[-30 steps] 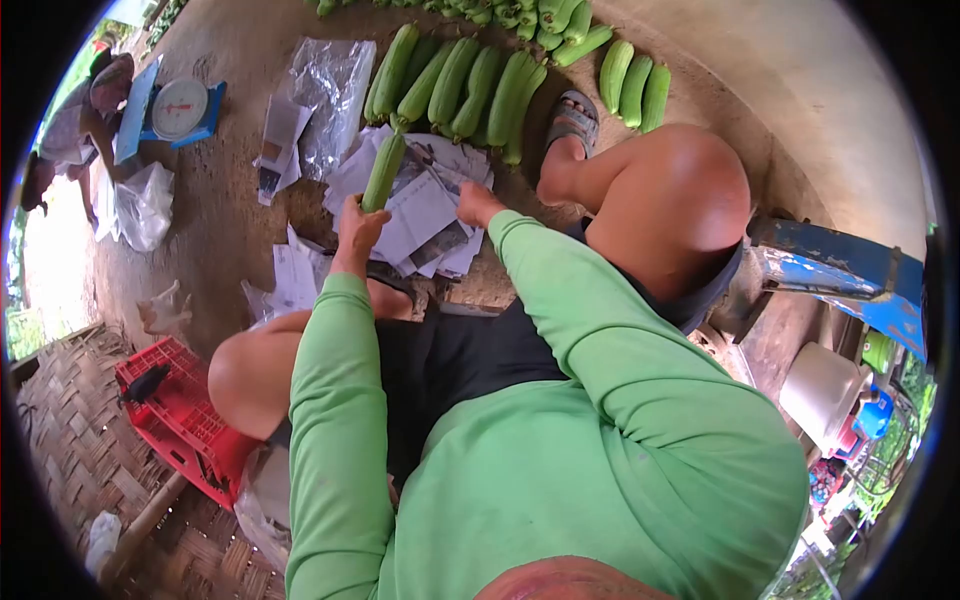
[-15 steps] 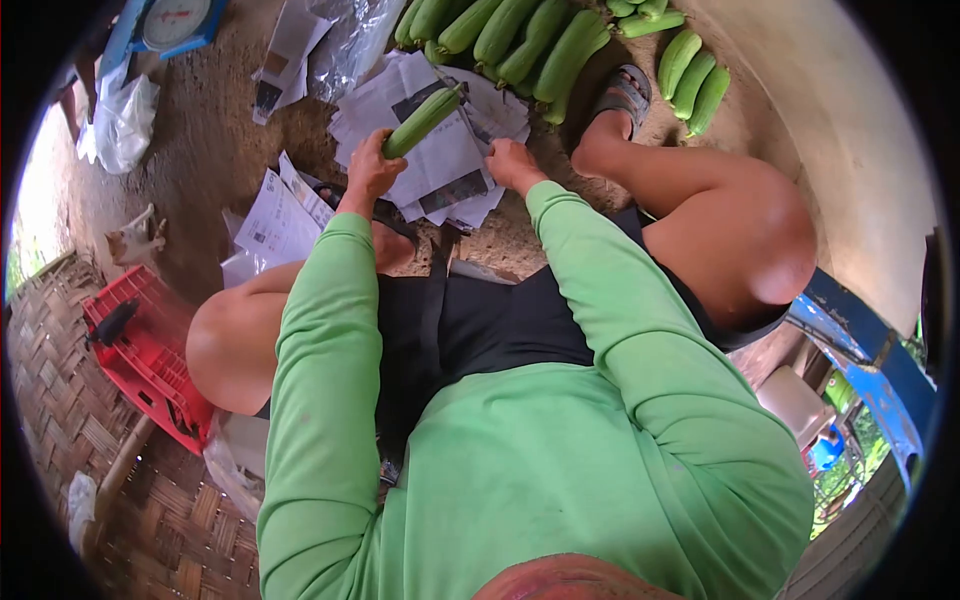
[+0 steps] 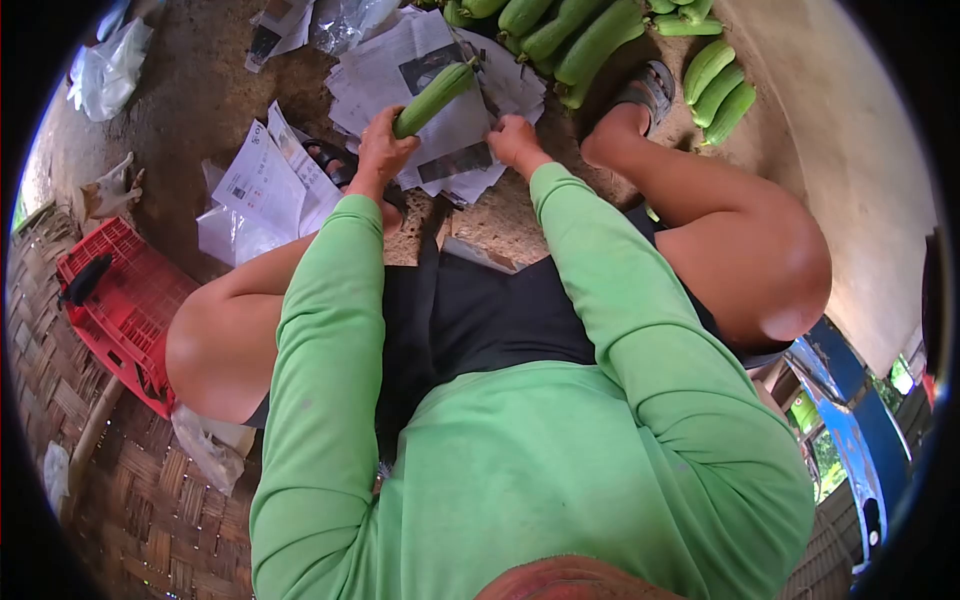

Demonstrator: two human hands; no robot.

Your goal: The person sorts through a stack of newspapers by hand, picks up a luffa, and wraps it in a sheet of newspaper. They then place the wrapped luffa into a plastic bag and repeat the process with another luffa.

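Observation:
One green ridged gourd [image 3: 435, 98] is gripped at its lower end by my left hand [image 3: 383, 148], slanting up to the right over a stack of newspaper sheets [image 3: 375, 75]. My right hand [image 3: 514, 140] is closed at the right edge of the stack, its fingers pinched together. Whatever those fingers hold, if anything, is too small to make out. Beyond the paper lies a row of more green gourds [image 3: 570, 35].
Three gourds [image 3: 717, 92] lie beside my sandalled right foot [image 3: 650, 95]. To the left are loose papers [image 3: 262, 180], a red crate [image 3: 130, 300], a small cat [image 3: 110, 190] and a white plastic bag [image 3: 112, 70]. A pale wall [image 3: 850, 180] curves along the right.
The view has shifted, and the blue scale has left the frame at the top left. My left hand still holds the gourd over the paper; my right hand stays closed by the stack.

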